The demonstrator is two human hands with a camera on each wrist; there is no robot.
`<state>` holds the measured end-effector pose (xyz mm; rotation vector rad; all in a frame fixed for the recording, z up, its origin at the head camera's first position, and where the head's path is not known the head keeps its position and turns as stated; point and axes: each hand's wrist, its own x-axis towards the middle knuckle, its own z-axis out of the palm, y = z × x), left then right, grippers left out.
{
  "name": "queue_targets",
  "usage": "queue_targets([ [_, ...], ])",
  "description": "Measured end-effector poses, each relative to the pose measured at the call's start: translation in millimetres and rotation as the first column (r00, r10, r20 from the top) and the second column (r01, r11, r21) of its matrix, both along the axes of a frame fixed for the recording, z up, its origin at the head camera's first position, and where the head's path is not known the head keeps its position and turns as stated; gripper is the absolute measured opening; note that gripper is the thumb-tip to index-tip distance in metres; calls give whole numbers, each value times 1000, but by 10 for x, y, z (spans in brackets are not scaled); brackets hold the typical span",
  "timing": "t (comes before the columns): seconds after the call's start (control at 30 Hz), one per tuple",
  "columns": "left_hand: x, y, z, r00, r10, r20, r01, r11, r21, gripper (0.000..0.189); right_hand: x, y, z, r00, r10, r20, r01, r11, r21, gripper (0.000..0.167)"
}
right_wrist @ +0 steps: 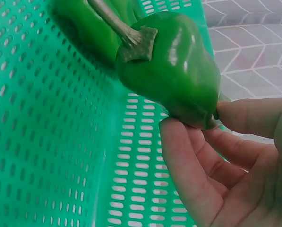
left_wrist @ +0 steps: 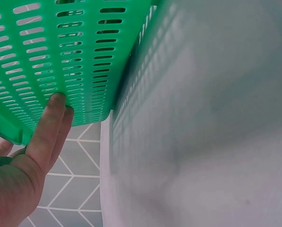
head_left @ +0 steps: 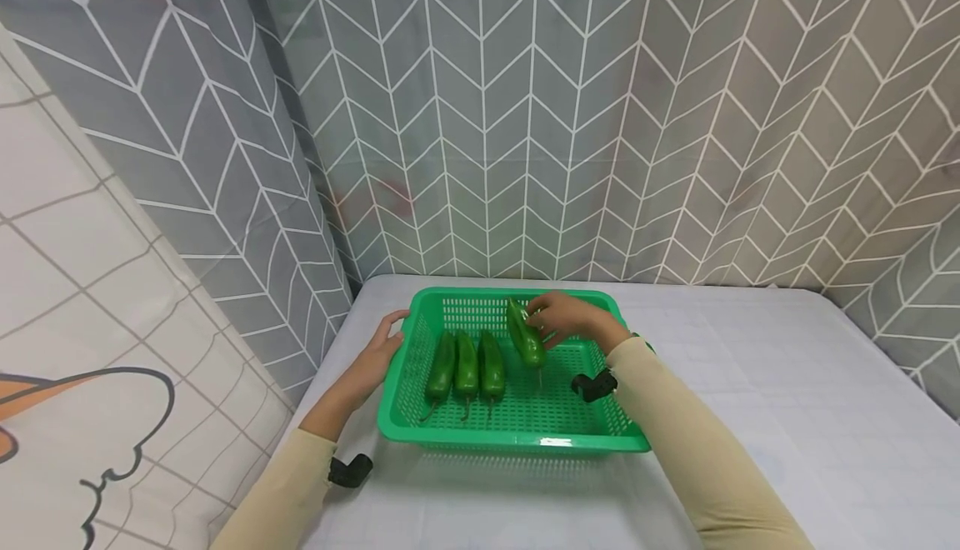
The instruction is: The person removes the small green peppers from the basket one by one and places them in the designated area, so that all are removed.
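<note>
A green plastic basket (head_left: pixel 517 442) with slotted walls sits on the white-covered table. My left hand (head_left: pixel 372 367) holds its left rim, and in the left wrist view two fingers (left_wrist: pixel 48 127) lie along the outer wall. Three long green peppers (head_left: pixel 467 371) rest side by side in the left part of the basket, stems toward me. My right hand (head_left: pixel 566 317) pinches a fourth-like shiny green pepper (right_wrist: pixel 178 66) by its tip, thumb on one side and fingers on the other. That pepper hangs tilted over the basket floor, right of the others, stem end toward me.
The white tablecloth (head_left: pixel 750 383) spreads around the basket, mostly to the right. Grey curtains (head_left: pixel 525 117) with white zigzag lines stand behind the table. A white printed curtain (head_left: pixel 90 283) hangs at the left. Black straps (head_left: pixel 351 471) sit on both wrists.
</note>
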<state>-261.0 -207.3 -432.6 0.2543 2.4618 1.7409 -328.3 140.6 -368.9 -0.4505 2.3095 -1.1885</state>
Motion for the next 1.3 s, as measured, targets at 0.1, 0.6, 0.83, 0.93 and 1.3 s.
queue_targets([
  [0.1, 0, -8, 5, 1000, 0, 6, 0, 1000, -3, 46, 9, 42, 21, 1000, -1, -6, 1, 1000, -12, 47],
  [0.6, 22, -20, -4, 1000, -18, -8, 18, 1000, 19, 46, 50, 244, 112, 998, -40, -37, 39, 999, -29, 46],
  [0.83, 29, -27, -2, 1000, -24, -5, 24, 1000, 19, 46, 46, 355, 140, 998, -42, -45, 40, 999, -33, 44],
  [0.93, 33, -28, 1, 1000, -31, -2, 31, 999, 27, 45, 44, 401, 152, 998, -30, -55, 29, 999, -28, 44],
  [1.3, 11, -24, -5, 999, -33, -3, 33, 998, 46, 45, 45, 582, 214, 997, -37, -67, 34, 999, -33, 45],
])
